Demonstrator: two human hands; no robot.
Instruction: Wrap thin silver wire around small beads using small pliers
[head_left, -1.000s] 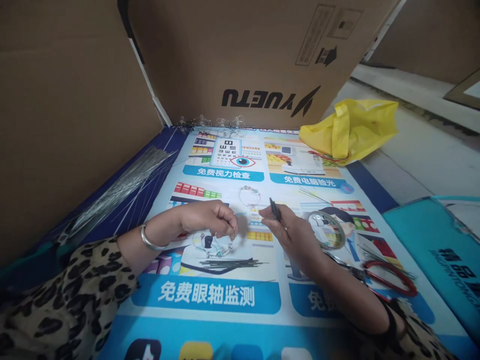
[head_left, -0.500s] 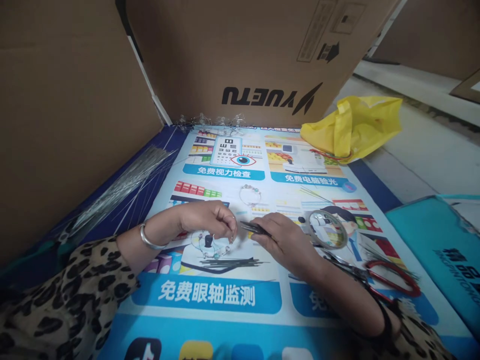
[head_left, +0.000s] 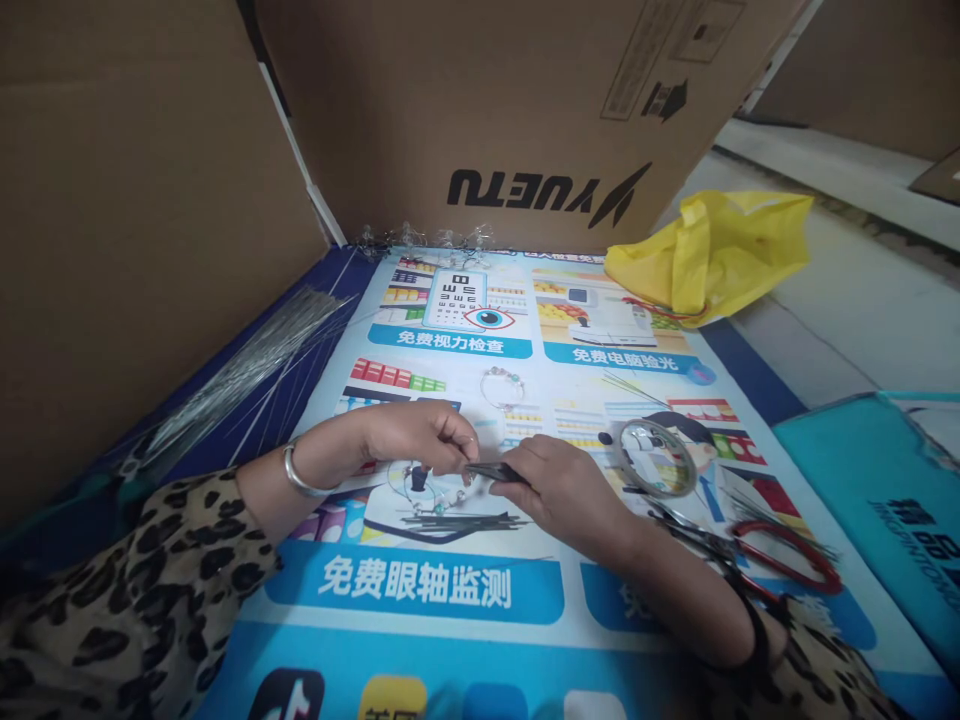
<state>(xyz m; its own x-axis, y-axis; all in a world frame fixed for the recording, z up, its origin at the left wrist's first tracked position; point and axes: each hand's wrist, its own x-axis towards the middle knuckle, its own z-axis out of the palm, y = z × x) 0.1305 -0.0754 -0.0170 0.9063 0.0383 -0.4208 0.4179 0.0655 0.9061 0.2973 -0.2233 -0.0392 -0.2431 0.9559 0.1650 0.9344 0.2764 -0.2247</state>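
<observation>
My left hand [head_left: 420,437] is closed in a pinch on a thin wire bracelet [head_left: 440,505] strung with clear and bluish beads, which hangs below the fingers. Dark pliers [head_left: 491,471] are gripped in my right hand [head_left: 566,490]; their tips meet the bracelet's wire at my left fingertips. The fine end of the wire is too small to make out. Below the hands lies a small bundle of short dark wires [head_left: 465,524]. Another beaded bracelet [head_left: 502,388] rests on the printed sheet [head_left: 420,635] beyond my hands.
A round clear-and-grey ring [head_left: 656,458] and red-handled scissors [head_left: 787,553] lie to the right. Long thin wires [head_left: 247,370] are bunched at left. Several beaded wire pieces [head_left: 427,240] sit by the cardboard box [head_left: 525,110]. A yellow bag [head_left: 709,260] and teal bag [head_left: 877,500] flank the right side.
The pliers have moved left, from just apart to touching the wire at my left fingertips. My left hand keeps its pinch on the bracelet. The view has shifted slightly.
</observation>
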